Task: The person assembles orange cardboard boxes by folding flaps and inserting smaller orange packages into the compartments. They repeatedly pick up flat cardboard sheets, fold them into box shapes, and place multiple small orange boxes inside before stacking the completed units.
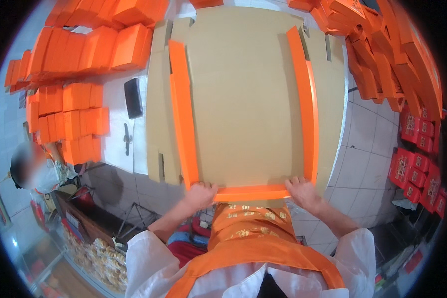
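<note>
A large cardboard sheet (238, 104), brown on its upper face, lies on the table in front of me. Its long folded-up edges show orange: the left flap (182, 109), the right flap (307, 104) and the near flap (251, 192). At the near left corner my left hand (201, 194) is closed over the fold, thumb side inward. My right hand (303, 192) grips the near right corner in the same way. Beneath the hands the exact finger placement is partly hidden. Brown slotted side panels extend beyond the orange flaps on both sides.
Stacks of orange boxes (84, 49) crowd the far left, and more orange boxes (377, 54) rise at the right. On the white table surface lie a dark phone (133, 98) and a small knife-like tool (127, 139). Red packages (412, 169) stand far right. Another person (44, 171) is at left.
</note>
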Tool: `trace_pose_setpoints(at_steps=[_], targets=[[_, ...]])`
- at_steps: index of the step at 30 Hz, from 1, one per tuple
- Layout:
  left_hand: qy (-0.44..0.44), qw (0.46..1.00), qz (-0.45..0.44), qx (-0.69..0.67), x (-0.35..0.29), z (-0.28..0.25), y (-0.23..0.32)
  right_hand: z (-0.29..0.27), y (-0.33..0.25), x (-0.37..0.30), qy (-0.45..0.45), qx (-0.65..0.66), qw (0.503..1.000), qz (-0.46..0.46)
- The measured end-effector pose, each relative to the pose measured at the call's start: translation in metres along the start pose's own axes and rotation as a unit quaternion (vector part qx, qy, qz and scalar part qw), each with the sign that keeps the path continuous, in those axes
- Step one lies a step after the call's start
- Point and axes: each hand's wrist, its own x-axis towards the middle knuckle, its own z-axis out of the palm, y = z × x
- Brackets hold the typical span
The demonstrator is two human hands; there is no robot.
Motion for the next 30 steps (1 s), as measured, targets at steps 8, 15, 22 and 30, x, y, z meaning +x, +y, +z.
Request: trace_pose_setpoints(at_steps=[8,15,22,30], targets=[[0.039,0.984,0.14,-0.106,-0.031,-0.004,-0.003,-0.013,-0.014,-0.007,0.014,0.217,0.97,-0.11],[0.522,0.798,-0.241,-0.182,0.091,-0.148,-0.141,-0.131,0.129,0.143,0.427,0.387,0.754,0.315],[0.327,0.757,-0.21,-0.525,0.114,-0.136,-0.165,-0.129,0.132,0.162,0.221,0.544,0.753,0.298],[0.196,0.755,-0.158,-0.605,0.101,-0.145,-0.174,-0.105,0.156,0.143,0.123,0.634,0.747,0.161]])
